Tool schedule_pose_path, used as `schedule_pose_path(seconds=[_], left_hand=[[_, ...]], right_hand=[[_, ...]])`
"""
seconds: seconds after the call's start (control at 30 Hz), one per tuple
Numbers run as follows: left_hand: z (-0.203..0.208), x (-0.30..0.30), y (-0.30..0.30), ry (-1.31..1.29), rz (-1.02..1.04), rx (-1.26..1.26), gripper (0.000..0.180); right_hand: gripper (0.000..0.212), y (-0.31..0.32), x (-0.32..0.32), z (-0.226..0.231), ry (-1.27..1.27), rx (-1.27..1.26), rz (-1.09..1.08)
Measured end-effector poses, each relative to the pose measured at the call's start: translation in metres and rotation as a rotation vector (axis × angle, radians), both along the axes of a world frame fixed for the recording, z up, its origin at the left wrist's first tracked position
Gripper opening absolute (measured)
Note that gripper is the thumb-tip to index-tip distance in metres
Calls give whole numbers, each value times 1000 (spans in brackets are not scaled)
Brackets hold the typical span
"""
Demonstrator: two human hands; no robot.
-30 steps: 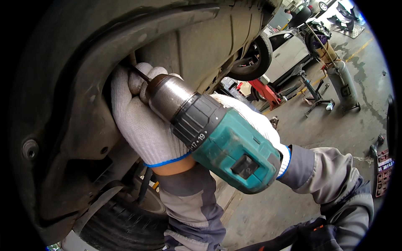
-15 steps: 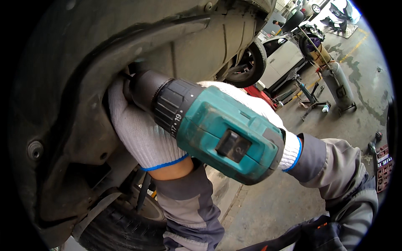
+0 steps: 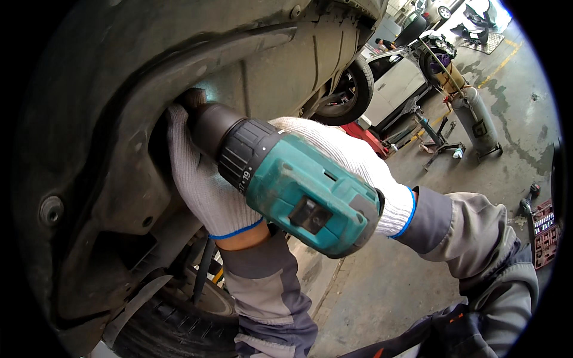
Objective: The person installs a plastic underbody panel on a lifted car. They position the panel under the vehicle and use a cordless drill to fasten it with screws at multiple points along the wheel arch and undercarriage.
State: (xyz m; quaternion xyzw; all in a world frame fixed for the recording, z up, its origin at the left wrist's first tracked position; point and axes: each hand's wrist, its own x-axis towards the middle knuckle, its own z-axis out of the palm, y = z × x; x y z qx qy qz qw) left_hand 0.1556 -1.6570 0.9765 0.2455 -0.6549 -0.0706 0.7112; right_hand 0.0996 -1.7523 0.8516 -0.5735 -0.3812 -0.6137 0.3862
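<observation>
A teal and black cordless drill (image 3: 316, 194) lies across the middle of the view, its chuck pointing up and left at the underside of a raised car. My right hand (image 3: 352, 158), in a white knit glove, grips the drill from its far side; the drill body hides most of the fingers. My left hand (image 3: 209, 188), gloved alike, is behind the chuck. Its visible fingers reach up beside the chuck to a dark opening in the grey underbody panel (image 3: 274, 77); the other fingertips are hidden. At the chuck's tip, a small brownish part (image 3: 194, 97) sits beside a lit patch of panel.
A bolt (image 3: 51, 210) is set in the panel at left. Below it hangs a car tyre (image 3: 173, 325). To the right stand a grey gas cylinder (image 3: 476, 119), a stand (image 3: 439, 140), and a white car (image 3: 394, 89). An open socket set (image 3: 544, 232) lies at the far right.
The drill and right hand have shifted slightly left. The left hand has moved a little right, its fingers higher beside the chuck. A bright patch and the brownish part now show at the tip.
</observation>
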Motion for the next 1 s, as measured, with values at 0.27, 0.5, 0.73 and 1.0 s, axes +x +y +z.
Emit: schedule_pose_path(seconds=[0.27,0.5,0.73,1.0], left_hand=[[4,27,-3,-251,-245,110,27],[14,29,-5,-334,-441,245,25],[-4,28,-7,-67,-85,128,26],[-102,99,-15,365,-198,340,31]], right_hand=[[45,-5,1,1,5,24,-104],[66,-2,1,11,-356,36,-599],[60,-10,5,13,-268,67,-796],[33,31,16,-100,396,688,406]])
